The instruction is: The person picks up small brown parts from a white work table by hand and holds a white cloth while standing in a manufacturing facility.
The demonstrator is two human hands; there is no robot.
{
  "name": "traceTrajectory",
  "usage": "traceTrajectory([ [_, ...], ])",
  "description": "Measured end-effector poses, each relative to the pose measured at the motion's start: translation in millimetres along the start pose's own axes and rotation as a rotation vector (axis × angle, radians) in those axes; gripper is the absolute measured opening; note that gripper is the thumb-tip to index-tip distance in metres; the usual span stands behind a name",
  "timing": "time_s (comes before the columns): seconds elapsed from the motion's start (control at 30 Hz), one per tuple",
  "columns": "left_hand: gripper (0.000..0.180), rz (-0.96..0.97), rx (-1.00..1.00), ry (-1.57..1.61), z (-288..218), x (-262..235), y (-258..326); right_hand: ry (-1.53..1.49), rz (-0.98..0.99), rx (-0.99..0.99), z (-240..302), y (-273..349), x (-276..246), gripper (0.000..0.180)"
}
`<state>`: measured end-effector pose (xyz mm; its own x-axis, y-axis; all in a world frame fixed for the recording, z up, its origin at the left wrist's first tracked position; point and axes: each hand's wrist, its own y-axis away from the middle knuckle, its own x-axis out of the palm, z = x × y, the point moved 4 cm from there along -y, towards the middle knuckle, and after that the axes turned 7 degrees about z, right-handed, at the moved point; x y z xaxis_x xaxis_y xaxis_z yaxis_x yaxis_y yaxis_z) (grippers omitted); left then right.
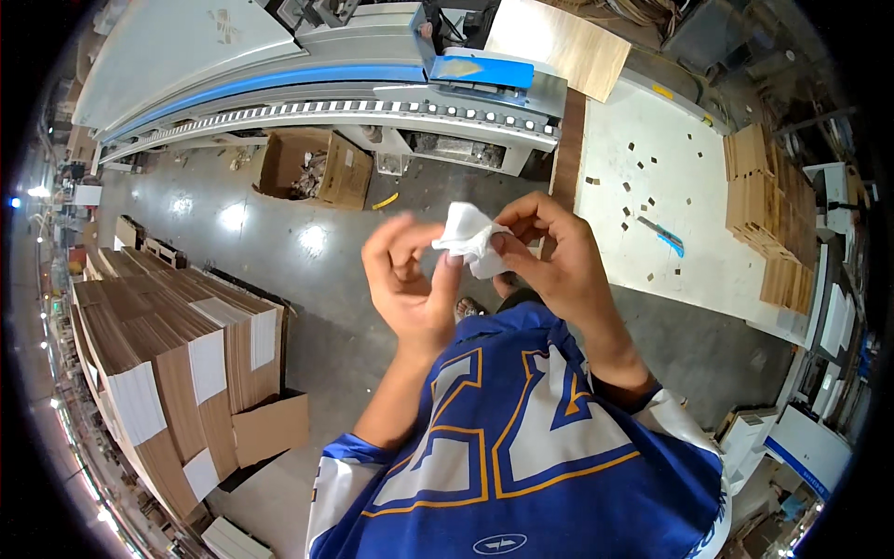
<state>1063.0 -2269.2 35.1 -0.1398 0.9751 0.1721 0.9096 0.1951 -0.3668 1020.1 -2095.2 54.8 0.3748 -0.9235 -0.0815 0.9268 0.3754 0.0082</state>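
White, thin and crumpled, a small soft sheet (466, 228) of cloth or paper, which one being unclear, sits between the two hands. The right hand (554, 253) pinches it between thumb and forefinger, the folds hiding their tips. The left hand (410, 279) is loosely curled with its thumb against the sheet; its fingers are blurred, so I cannot tell whether it grips.

From the hands, at ten o'clock, an open brown cardboard box (349, 175) on the floor contains greyish scraps, too small to identify. At three o'clock, a blue utility knife (669, 242) lies among small dark squares on a white-topped table (610, 256). At eight o'clock stands a tall stack of brown flat sheets (172, 373). A long grey machine with a blue band (354, 76), at eleven, is cut off above.
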Motion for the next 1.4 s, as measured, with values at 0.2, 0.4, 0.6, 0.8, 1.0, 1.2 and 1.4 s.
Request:
traceTrajectory([
  [0.2, 0.048, 0.04, -0.488, 0.422, 27.6, 3.0, 3.5, 0.049, -0.023, -0.031, -8.8, -4.8, 5.1, 0.021],
  [0.4, 0.022, -0.079, -0.487, 0.396, 43.5, -7.4, 10.3, -0.263, 0.141, 0.026, -17.2, -5.1, 5.0, 0.027],
  [0.6, 0.026, 0.006, -0.202, 0.328, 44.3, -12.6, 11.2, -0.385, 0.226, 0.09, -28.2, -6.1, 6.7, 0.029],
  [0.8, 0.03, 0.128, -0.037, -0.067, 33.2, -12.4, 8.1, -0.518, 0.252, 0.136, -33.7, -8.3, 6.7, 0.034],
  [1.0, 0.033, 0.186, 0.032, -0.491, 19.7, -9.4, 7.5, -0.377, 0.241, 0.128, -34.2, -6.9, 6.3, 0.035],
  [1.2, 0.03, 0.134, -0.063, -0.026, 22.8, -14.3, 5.8, -0.058, 0.173, 0.009, -29.6, -5.8, 6.0, 0.034],
  [1.4, 0.029, 0.169, -0.362, -0.127, 27.2, -15.9, 11.4, 0.03, 0.156, -0.032, -27.7, -4.3, 7.1, 0.033],
])
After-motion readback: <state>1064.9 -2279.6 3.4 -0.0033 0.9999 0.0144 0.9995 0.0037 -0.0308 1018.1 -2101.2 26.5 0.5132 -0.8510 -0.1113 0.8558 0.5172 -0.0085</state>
